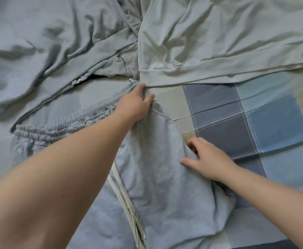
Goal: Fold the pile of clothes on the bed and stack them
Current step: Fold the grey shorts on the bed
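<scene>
left hand [136, 105]: upper centre of the frame, arm reaching in from the lower left; fingers and thumb curled into the cloth at the right end of the waistband, gripping it.
right hand [208, 159]: right of centre, arm coming in from the lower right; thumb flat on top of the cloth, fingers tucked under its right edge, pinching that edge.
grey pants [161, 177]: task item under both hands, spread over the centre and lower half of the frame, creased.
waistband [57, 130]: gathered elastic, running from the left of the frame up to the left hand.
drawstring [129, 203]: off-white, lies on the pants down to the bottom edge, ends frayed.
grey zip jacket [48, 42]: rumpled, upper left; its zipper [78, 80] is just above the waistband.
pale green sweatshirt [219, 33]: upper right, its hem close to the left hand's fingertips.
checked bedsheet [237, 123]: blue, grey and beige squares, bare at right, beneath all the clothes.
</scene>
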{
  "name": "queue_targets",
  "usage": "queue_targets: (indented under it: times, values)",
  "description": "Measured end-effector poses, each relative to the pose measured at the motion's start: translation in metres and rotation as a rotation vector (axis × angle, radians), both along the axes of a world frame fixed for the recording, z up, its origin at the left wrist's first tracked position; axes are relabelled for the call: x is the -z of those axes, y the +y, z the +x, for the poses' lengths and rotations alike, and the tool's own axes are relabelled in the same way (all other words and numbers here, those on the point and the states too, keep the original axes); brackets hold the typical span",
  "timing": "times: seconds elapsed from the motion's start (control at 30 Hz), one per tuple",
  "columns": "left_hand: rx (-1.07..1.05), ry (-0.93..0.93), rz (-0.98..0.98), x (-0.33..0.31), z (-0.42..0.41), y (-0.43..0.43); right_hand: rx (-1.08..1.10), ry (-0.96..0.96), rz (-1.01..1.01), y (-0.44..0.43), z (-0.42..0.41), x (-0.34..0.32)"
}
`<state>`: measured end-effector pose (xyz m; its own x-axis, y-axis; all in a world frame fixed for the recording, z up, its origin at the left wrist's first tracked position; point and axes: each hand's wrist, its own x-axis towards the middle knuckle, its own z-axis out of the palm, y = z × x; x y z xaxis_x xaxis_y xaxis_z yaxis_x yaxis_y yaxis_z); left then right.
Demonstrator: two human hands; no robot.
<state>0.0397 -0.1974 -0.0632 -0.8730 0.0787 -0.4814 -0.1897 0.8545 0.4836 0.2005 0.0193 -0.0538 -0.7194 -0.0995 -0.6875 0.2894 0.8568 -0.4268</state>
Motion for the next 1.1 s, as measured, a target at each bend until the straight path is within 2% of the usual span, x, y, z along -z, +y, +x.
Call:
queue_targets:
  times: [0.23,0.3,0.4,0.47,0.53,0.6,0.7,0.9,0.97,1.1]
  values:
    - [-0.047,-0.013,-0.125,0.011,-0.004,0.014,-0.146,-0.021,0.189,0.0,0.031,0.0]
    - [-0.112,0.013,-0.1,0.011,0.0,0.015,-0.046,-0.012,0.124,0.005,0.036,0.0]
    - [-0.256,0.055,-0.05,0.006,0.007,0.013,0.27,0.043,-0.079,0.017,0.047,-0.007]
    - [-0.339,0.073,0.011,0.002,0.012,0.012,0.369,0.085,-0.118,0.025,0.057,-0.013]
    - [-0.411,0.095,0.079,-0.002,0.016,0.011,0.411,0.032,-0.178,0.034,0.067,-0.02]
    - [-0.465,0.116,0.136,-0.007,0.02,0.011,0.399,-0.114,-0.224,0.045,0.079,-0.024]
    - [-0.51,0.138,0.202,-0.021,0.027,0.009,0.291,-0.178,-0.076,0.057,0.098,-0.029]
    - [-0.586,0.164,0.316,-0.059,0.043,-0.026,0.448,0.013,0.003,0.034,0.132,-0.077]
    - [-0.586,0.19,0.321,-0.077,0.051,-0.048,0.426,0.067,0.026,0.014,0.142,-0.1]
    - [-0.639,0.178,0.345,-0.105,0.07,-0.105,0.333,0.054,-0.072,-0.044,0.164,-0.145]
